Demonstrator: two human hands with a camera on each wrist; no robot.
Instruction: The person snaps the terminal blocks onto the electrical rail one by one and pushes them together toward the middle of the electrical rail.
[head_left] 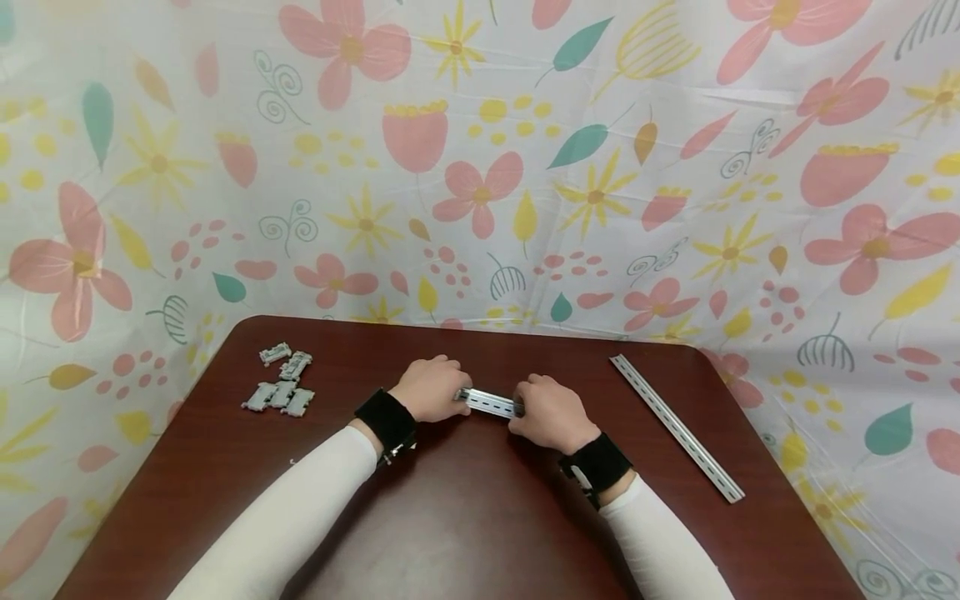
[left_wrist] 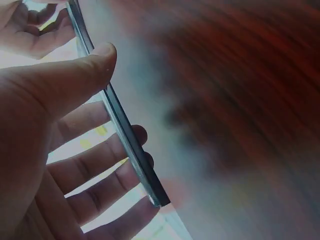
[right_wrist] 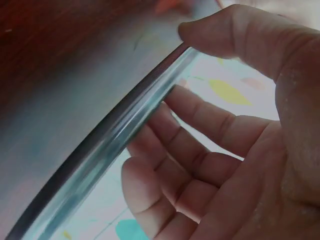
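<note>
Both hands hold a short slotted metal DIN rail (head_left: 491, 403) between them, above the middle of the table. My left hand (head_left: 432, 390) grips its left end; in the left wrist view the thumb lies over one side of the rail (left_wrist: 122, 120) and the fingertips come round the other. My right hand (head_left: 553, 414) is at the right end. In the right wrist view, the thumb touches the end of the rail (right_wrist: 107, 142) and the fingertips bear against its underside. Part of each rail end is hidden by the hands in the head view.
A longer slotted DIN rail (head_left: 678, 429) lies slanted on the right of the dark red-brown table (head_left: 465, 533). Several small grey clip-like pieces (head_left: 281, 395) lie grouped at the far left. A floral curtain (head_left: 480, 242) hangs behind the table.
</note>
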